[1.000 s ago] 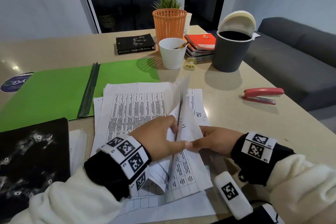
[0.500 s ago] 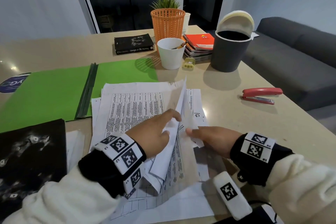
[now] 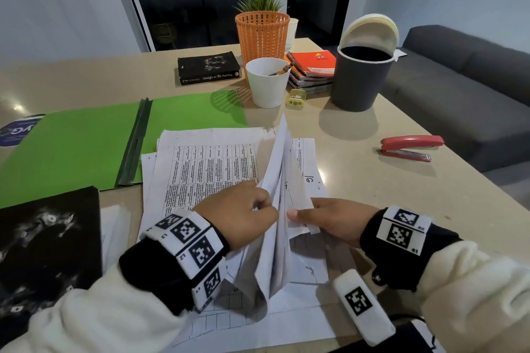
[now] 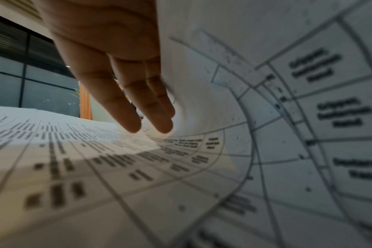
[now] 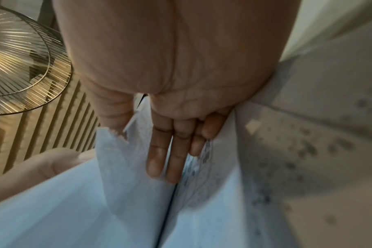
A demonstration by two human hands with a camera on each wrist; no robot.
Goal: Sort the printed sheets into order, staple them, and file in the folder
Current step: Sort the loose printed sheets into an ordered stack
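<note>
A loose pile of printed sheets (image 3: pixel 212 169) with tables lies on the beige table (image 3: pixel 372 186) in front of me. Several sheets (image 3: pixel 279 180) stand lifted on edge between my hands. My left hand (image 3: pixel 269 206) pinches them from the left; the left wrist view shows its fingers (image 4: pixel 138 104) straight along the curled paper (image 4: pixel 255 117). My right hand (image 3: pixel 298 213) pinches a sheet from the right, thumb on top. In the right wrist view a torn-cornered sheet (image 5: pixel 121 164) sits between thumb and fingers (image 5: pixel 166 156). The open green folder (image 3: pixel 80 146) lies left. A red stapler (image 3: pixel 410 147) sits right.
A black book (image 3: pixel 48 238) lies front left, another (image 3: pixel 209 67) at the back. A white cup (image 3: pixel 266 83), an orange basket (image 3: pixel 262 34), notebooks (image 3: pixel 312 66), a yellow sharpener (image 3: pixel 295 97) and a dark bin (image 3: pixel 361 77) stand behind the sheets. A grey sofa (image 3: pixel 464 80) is right.
Half a second ago my left hand reached over the sheets as they leaned left. Now it pinches them and they stand upright again, with my right thumb close against them.
</note>
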